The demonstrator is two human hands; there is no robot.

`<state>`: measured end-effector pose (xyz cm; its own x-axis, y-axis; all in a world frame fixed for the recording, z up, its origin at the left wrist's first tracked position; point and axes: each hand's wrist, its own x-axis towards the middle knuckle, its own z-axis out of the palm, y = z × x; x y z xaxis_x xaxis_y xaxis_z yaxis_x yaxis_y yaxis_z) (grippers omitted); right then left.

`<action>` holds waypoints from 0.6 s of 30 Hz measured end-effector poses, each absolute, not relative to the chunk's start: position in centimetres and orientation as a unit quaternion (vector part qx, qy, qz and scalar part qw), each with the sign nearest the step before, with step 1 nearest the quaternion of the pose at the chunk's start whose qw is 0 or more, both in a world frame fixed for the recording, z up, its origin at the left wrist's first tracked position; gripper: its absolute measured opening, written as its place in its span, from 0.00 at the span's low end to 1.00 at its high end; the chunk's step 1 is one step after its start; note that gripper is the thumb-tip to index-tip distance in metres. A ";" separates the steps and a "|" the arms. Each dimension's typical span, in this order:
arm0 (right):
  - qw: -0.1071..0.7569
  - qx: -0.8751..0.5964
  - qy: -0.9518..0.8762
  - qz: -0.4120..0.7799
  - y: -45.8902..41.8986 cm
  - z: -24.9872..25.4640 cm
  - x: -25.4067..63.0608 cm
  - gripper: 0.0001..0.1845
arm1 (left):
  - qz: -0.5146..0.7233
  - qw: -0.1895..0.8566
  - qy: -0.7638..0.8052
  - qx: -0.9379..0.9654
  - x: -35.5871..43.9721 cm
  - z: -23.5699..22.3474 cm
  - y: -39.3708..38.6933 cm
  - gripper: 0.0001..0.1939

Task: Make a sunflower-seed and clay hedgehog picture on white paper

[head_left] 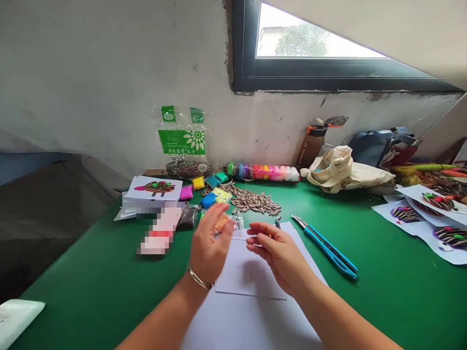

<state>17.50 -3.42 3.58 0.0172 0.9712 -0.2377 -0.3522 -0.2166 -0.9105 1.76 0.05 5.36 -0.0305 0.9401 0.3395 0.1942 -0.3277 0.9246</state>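
My left hand [210, 245], with a bangle at the wrist, is raised over the paper, its fingers stretched up and slightly bent. Facing it, my right hand [275, 253] has its fingers curled in toward the thumb; whatever they hold is too small or hidden. A thin pale streak shows between the two hands, too faint to identify. Below lies a white sheet [237, 282] with a few pencil lines, on top of a larger white sheet [219, 321]. An orange clay packet [222, 223] sits partly hidden behind my left hand.
Sunflower seeds [255, 201] lie in a pile behind the hands, near coloured clay packets [198, 183]. A blue utility knife [328, 250] rests at the right, blade showing. Decorated picture cards [406, 214] lie far right, another card [155, 188] left. A bottle [310, 146] stands by the wall.
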 end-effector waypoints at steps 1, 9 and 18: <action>0.544 -0.492 -0.362 0.575 -3.5 3.3 17.4 0.15 | 0.534 0.433 0.456 0.565 2.8 5.4 -1.0 0.18; 0.449 -0.471 -0.733 0.200 -6.4 2.0 14.8 0.30 | 0.465 0.817 0.300 0.163 6.6 5.2 -3.9 0.29; 0.401 -0.519 -0.749 0.092 -5.3 3.4 14.3 0.33 | 0.444 0.854 0.196 0.188 5.8 5.4 -4.9 0.31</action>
<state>14.33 -5.27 3.36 -0.1402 0.8510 0.5062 0.7036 0.4453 -0.5538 5.76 -4.86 5.39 0.5293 0.8316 -0.1683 -0.6838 0.5355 0.4956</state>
